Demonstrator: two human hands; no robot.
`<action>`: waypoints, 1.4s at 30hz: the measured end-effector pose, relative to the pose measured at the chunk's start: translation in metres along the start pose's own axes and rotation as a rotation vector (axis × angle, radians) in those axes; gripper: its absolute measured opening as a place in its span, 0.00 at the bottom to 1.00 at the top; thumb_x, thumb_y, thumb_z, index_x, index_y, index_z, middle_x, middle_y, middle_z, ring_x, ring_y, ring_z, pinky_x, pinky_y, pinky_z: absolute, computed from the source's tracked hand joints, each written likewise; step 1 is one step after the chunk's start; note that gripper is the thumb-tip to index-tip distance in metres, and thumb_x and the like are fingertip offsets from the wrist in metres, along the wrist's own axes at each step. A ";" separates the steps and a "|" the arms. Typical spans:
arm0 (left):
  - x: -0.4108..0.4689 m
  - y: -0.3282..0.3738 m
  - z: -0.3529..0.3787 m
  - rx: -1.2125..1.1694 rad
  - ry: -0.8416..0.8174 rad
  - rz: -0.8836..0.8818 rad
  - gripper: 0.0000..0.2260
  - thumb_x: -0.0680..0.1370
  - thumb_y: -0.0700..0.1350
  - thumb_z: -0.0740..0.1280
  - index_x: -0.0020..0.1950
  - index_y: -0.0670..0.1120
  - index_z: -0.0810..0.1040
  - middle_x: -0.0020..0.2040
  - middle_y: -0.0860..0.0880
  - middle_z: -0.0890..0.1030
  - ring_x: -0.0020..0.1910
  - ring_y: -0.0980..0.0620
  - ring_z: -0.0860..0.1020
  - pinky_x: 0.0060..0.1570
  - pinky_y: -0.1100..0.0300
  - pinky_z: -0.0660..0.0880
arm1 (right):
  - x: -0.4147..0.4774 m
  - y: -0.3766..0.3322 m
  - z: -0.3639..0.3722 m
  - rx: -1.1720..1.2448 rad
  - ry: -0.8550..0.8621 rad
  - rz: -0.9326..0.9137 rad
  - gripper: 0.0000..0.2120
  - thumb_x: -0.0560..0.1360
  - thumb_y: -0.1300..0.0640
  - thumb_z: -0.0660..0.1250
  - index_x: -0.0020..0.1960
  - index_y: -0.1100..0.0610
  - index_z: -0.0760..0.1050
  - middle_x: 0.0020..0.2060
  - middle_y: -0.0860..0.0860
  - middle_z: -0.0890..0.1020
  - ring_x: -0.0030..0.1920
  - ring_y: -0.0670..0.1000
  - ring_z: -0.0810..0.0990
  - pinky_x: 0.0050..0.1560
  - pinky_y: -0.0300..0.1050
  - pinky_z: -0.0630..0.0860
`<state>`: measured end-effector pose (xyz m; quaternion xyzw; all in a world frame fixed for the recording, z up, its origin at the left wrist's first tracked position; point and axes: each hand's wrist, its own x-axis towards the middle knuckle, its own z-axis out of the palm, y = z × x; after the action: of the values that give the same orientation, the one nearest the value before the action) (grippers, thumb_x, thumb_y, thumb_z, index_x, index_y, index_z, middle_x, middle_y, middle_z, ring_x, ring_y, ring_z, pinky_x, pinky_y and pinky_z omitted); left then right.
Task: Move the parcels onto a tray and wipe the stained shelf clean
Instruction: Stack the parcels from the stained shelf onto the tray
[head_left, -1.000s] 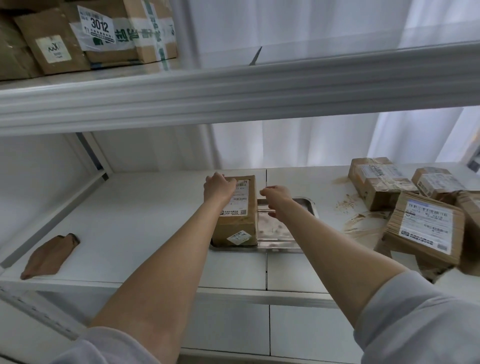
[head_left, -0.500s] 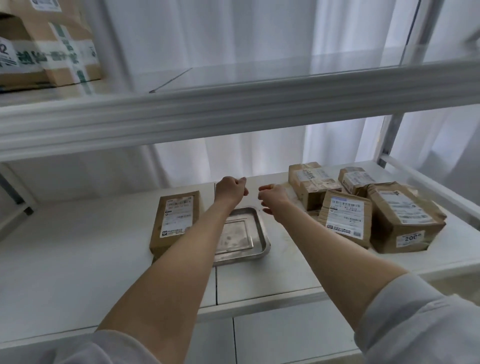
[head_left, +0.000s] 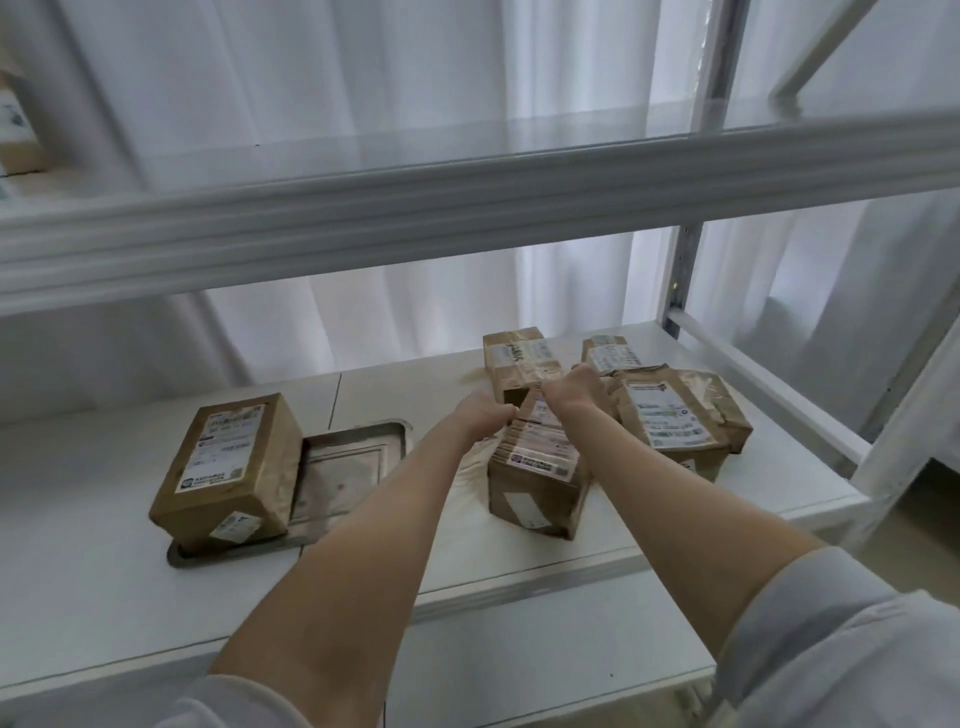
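A steel tray (head_left: 358, 457) lies on the white shelf (head_left: 519, 566), with one brown parcel (head_left: 228, 462) standing on its left half. Right of the tray sits a cluster of brown parcels. My left hand (head_left: 485, 413) and my right hand (head_left: 576, 389) grip the far top edge of the nearest parcel (head_left: 537, 480), one hand at each corner. Behind it lie a taped parcel (head_left: 519, 364), a small parcel (head_left: 610, 356) and a large labelled parcel (head_left: 675, 421). Brown stains (head_left: 475, 470) show on the shelf beside the gripped parcel.
An upper shelf beam (head_left: 467, 208) crosses the view above my hands. A white upright post (head_left: 691, 260) and a side rail (head_left: 769, 395) bound the shelf on the right. White curtains hang behind. Another box (head_left: 15, 140) sits at the far left of the upper shelf.
My view has swung right. Both hands left the tray area and moved right onto the nearest parcel of the cluster, taking hold of its far top edge.
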<state>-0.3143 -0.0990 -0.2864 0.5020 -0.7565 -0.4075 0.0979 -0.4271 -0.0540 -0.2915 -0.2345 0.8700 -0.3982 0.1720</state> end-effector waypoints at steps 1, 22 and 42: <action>-0.001 0.005 0.007 0.008 -0.021 -0.006 0.16 0.78 0.44 0.63 0.61 0.34 0.74 0.53 0.36 0.78 0.54 0.41 0.77 0.46 0.57 0.72 | 0.004 0.006 -0.004 -0.016 -0.009 0.008 0.24 0.75 0.51 0.65 0.68 0.58 0.68 0.69 0.61 0.66 0.69 0.62 0.65 0.66 0.56 0.67; -0.029 -0.013 0.010 -0.141 0.153 -0.166 0.05 0.76 0.41 0.65 0.42 0.41 0.76 0.41 0.43 0.79 0.38 0.48 0.77 0.37 0.59 0.73 | -0.003 0.023 0.009 0.224 -0.494 0.129 0.15 0.73 0.62 0.69 0.59 0.63 0.73 0.52 0.59 0.82 0.50 0.58 0.83 0.53 0.53 0.81; -0.054 -0.057 -0.082 -0.446 0.465 -0.142 0.09 0.75 0.33 0.67 0.54 0.39 0.79 0.51 0.40 0.82 0.46 0.44 0.82 0.43 0.53 0.81 | -0.052 -0.052 0.056 0.482 -0.402 -0.113 0.18 0.77 0.64 0.59 0.66 0.55 0.72 0.55 0.55 0.79 0.46 0.52 0.78 0.51 0.49 0.79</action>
<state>-0.2039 -0.1057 -0.2601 0.5992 -0.5690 -0.4437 0.3468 -0.3428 -0.0898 -0.2810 -0.3091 0.6846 -0.5477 0.3686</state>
